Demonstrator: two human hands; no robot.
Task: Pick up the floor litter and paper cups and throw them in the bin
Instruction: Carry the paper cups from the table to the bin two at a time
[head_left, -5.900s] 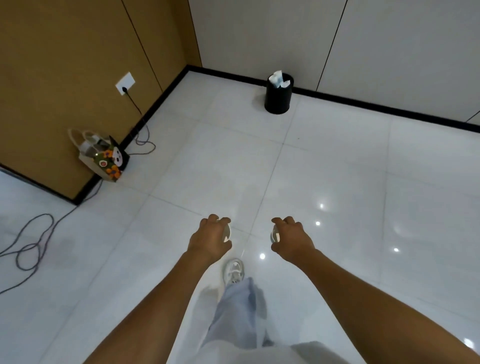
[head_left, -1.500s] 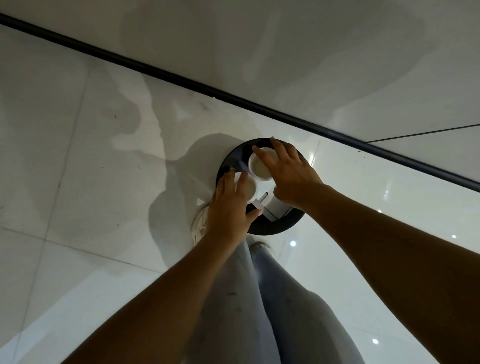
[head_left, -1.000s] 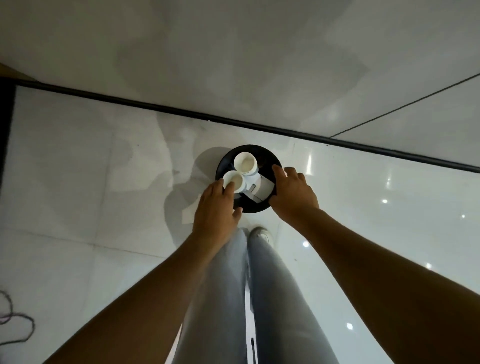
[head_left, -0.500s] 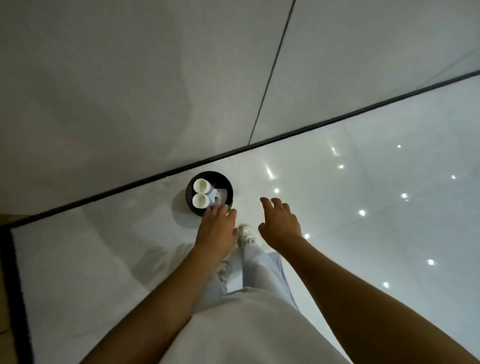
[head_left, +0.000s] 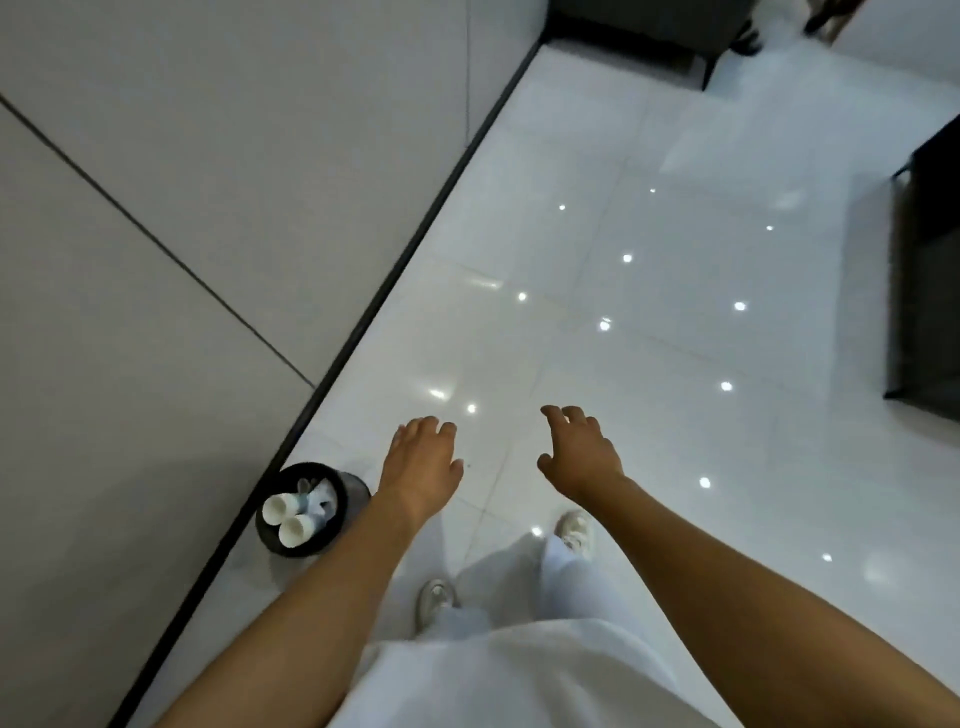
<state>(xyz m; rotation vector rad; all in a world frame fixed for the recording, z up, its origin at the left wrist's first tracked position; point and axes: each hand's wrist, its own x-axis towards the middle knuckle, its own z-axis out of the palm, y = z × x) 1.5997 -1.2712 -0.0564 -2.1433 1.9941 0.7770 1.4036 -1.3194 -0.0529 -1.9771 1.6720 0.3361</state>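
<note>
Judging by how things lie, the task looks close to done, at least for the stretch of floor in view. Nearest the camera are the person's pale clothing and two shoes, one (head_left: 435, 603) just beside the bin (head_left: 347, 493) and the other (head_left: 575, 526) further out from it toward the open floor. Both arms reach forward above them. The left hand (head_left: 422, 462) hangs just beside the bin, on its open-floor side, fingers loosely spread and holding nothing. The right hand (head_left: 581, 455) is well apart from the bin, equally slack and empty, thumb out to the side.

The bin is a single round black one, standing on the white tiles hard against the dark skirting of the wall. Two paper cups (head_left: 284, 518) sit upright in it, mouths up, touching one another at the side of the bin nearest the wall. Beside them, deeper inside, lies some crumpled pale litter (head_left: 318, 498) (how many pieces I cannot tell; it reads as one tangle with something bluish in it).

Beyond the bin, the glossy floor (head_left: 597, 270) shows only reflected ceiling lights, and I can find no cup or scrap on it. Far from the bin, dark furniture (head_left: 924, 270) stands at the right edge, and another dark piece (head_left: 649, 26) at the top. What remains, if anything, would lie outside this view, so a look round the rest of the room seems the sensible next thing.
</note>
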